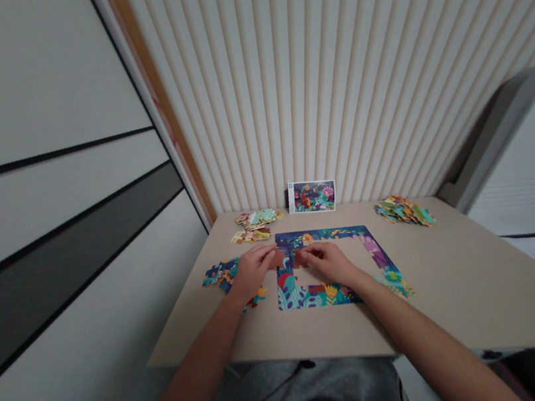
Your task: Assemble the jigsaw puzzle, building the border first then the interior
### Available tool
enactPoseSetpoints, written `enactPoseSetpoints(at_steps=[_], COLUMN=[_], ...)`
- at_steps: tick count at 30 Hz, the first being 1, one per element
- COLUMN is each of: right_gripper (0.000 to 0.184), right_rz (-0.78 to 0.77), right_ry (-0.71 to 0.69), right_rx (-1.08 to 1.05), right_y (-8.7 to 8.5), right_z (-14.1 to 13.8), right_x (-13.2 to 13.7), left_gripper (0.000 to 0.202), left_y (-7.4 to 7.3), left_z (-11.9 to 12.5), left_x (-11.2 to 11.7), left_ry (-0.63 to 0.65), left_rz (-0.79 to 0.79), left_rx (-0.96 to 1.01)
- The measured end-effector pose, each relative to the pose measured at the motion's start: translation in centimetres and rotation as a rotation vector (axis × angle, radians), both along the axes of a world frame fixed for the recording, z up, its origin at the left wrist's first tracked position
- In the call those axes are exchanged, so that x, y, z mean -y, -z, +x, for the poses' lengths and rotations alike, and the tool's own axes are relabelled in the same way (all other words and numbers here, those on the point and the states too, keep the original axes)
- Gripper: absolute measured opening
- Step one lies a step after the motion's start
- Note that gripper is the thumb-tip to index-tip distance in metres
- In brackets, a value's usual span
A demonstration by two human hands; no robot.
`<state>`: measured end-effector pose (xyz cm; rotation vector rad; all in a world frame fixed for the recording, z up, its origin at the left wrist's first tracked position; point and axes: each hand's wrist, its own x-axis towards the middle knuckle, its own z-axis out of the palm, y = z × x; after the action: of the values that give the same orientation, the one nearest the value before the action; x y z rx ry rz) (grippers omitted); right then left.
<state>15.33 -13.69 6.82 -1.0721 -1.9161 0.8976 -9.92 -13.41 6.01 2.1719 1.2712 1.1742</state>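
A partly assembled jigsaw puzzle [295,300] lies on the table, its colourful border framing bare tabletop. Over its left edge, my left hand [252,271] pinches a brown puzzle piece [277,259]. My right hand [328,262] reaches across the middle of the frame, thumb and fingers closed on another brown puzzle piece [299,259]. The two pieces are held close together; whether they touch is too small to tell. Beside and partly behind my left hand lies a spread of loose blue pieces [219,273].
A picture card [314,196] of the puzzle's scene leans against the pleated screen [269,79]. Loose-piece piles sit at the back left [256,219] and back right [404,211]. The table [475,277] meets a white panelled wall [74,222] on the left.
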Motion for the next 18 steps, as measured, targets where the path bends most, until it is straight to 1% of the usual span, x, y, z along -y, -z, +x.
enactPoseSetpoints(at_steps=[3, 7, 11, 14, 16, 18], right_gripper=[0.036, 0.039, 0.041, 0.037, 0.032, 0.029], right_rz=[-0.080, -0.149, -0.171, -0.181, -0.218, -0.281], right_ry=[-0.054, -0.063, -0.079, -0.074, -0.060, -0.073], right_rx=[-0.070, -0.124, -0.173, -0.128, -0.082, -0.044], right_y=[0.0, 0.4, 0.8, 0.8, 0.6, 0.3], right_z=[-0.5, -0.7, -0.6, 0.0, 0.9, 1.9], right_x=[0.3, 0.3, -0.1, -0.5, -0.8, -1.0], left_gripper=[0.032, 0.033, 0.035, 0.035, 0.031, 0.027], left_y=[0.3, 0.8, 0.8, 0.7, 0.8, 0.9], left_z=[0.8, 1.5, 1.6, 1.5, 1.4, 1.1], left_x=[0.3, 0.4, 0.6, 0.6, 0.4, 0.3], left_ry=[0.062, 0.091, 0.128, 0.100, 0.059, 0.054], left_rz=[-0.064, -0.132, -0.166, -0.113, -0.017, 0.073], left_rx=[0.050, 0.078, 0.073, 0.072, 0.020, -0.070])
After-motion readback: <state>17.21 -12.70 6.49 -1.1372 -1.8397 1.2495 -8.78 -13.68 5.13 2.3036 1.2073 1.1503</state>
